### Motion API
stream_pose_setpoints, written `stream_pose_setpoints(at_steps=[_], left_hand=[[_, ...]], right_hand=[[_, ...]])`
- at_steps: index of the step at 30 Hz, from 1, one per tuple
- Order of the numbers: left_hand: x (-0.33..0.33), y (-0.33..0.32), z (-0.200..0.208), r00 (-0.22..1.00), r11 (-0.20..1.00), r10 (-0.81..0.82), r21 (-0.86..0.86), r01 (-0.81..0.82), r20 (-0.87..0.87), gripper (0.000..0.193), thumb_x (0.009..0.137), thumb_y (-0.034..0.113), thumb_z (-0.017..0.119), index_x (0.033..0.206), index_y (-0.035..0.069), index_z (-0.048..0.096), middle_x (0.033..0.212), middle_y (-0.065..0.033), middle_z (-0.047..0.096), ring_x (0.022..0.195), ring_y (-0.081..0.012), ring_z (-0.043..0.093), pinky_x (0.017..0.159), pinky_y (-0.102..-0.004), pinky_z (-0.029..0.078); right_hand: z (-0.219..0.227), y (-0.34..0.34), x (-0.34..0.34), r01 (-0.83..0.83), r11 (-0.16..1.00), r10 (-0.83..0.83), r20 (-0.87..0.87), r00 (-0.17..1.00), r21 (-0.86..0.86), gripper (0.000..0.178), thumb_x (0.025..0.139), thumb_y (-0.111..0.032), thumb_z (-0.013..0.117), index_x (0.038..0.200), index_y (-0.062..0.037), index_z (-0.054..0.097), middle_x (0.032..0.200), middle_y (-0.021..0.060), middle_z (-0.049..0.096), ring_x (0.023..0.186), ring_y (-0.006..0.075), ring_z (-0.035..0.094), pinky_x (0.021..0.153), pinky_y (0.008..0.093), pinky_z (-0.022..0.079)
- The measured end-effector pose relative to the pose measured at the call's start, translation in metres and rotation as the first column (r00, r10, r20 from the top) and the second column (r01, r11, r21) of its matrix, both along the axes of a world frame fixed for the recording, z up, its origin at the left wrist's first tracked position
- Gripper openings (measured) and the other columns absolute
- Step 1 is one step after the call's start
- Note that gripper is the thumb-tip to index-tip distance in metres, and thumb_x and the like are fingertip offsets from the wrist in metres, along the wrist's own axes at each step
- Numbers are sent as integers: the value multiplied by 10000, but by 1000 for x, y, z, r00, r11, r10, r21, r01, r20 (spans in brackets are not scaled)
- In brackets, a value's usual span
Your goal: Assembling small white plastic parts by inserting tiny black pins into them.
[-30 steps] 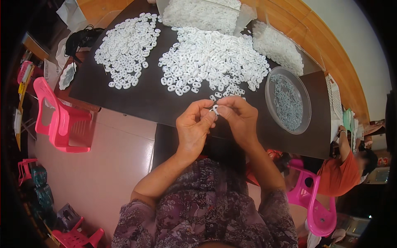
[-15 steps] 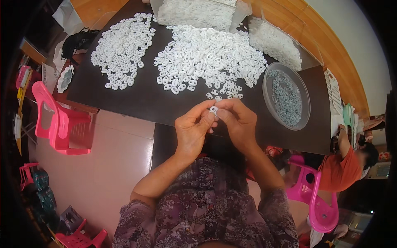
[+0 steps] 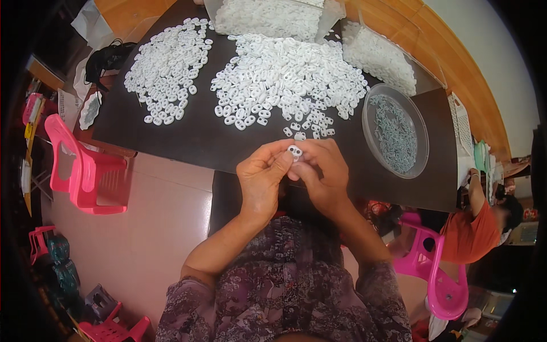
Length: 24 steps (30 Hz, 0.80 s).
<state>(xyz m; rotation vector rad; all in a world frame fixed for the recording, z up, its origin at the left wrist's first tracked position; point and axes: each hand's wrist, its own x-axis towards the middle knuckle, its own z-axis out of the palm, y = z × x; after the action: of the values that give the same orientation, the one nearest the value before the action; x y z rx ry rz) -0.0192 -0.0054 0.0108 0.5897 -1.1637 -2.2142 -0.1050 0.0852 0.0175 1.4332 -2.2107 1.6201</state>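
Observation:
Just in front of my body, above the table's near edge, both hands meet around a small white oval plastic piece with two holes (image 3: 294, 151). My left hand (image 3: 261, 175) pinches it between thumb and fingers, its holes facing up. Curled in from the other side, my right hand (image 3: 327, 174) has its fingers against the piece and its thumb just below. Beyond my fingertips lie several loose small white pieces (image 3: 317, 123), at the front of a large heap of white pieces (image 3: 285, 74). A second heap of white oval pieces (image 3: 165, 71) lies to the left.
A round clear tray (image 3: 423, 139) of small grey screws (image 3: 394, 137) stands right on the dark table (image 3: 188, 139). Two clear containers (image 3: 333, 17) (image 3: 424, 77) of white pieces stand at the back. Pink chairs (image 3: 85, 171) flank me; a person in orange (image 3: 470, 231) is at right.
The piece has turned so that both its holes face up. My right thumb has slid down off its face, and my right hand has shifted slightly left.

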Motion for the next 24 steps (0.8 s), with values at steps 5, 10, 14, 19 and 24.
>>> stream_pose_setpoints(at_steps=[5,10,14,19,24], left_hand=[[0,-1,-2,1000,1000,-1,-14,0,-21,198,895,35,578,1055,-75,616,892,-119,670,660,-115,582,624,-222,490],[4,-3,-4,999,992,-35,-122,33,-12,212,877,69,625,1050,-53,636,870,-85,653,678,-97,553,622,-207,467],[4,0,-11,996,993,-15,-120,4,-93,225,891,81,613,1093,-14,640,839,-20,609,674,-54,511,593,-174,426],[5,-3,-10,995,868,68,-488,-95,-73,229,896,67,599,1108,-14,632,844,-25,575,678,-65,504,596,-187,423],[9,-8,-3,999,904,33,-426,-44,-34,207,884,68,614,1075,-9,639,822,-25,580,695,-71,521,606,-191,432]], right_hand=[[-6,0,-2,21,999,-22,-69,997,-24,311,689,35,669,996,8,628,893,95,602,742,233,547,649,319,451],[-8,2,-2,10,996,-14,-41,999,-92,310,701,51,674,1006,14,632,896,98,623,727,220,551,630,301,446],[-8,3,3,-2,992,1,-11,1000,-124,298,713,52,673,1007,21,632,893,98,626,722,212,550,627,292,444],[-5,1,8,12,995,-11,12,1000,-104,294,755,68,635,1046,27,636,904,80,609,716,131,545,643,232,435],[1,2,11,-8,997,12,48,999,-80,245,806,37,610,1050,28,630,910,78,610,773,130,561,684,232,440]])
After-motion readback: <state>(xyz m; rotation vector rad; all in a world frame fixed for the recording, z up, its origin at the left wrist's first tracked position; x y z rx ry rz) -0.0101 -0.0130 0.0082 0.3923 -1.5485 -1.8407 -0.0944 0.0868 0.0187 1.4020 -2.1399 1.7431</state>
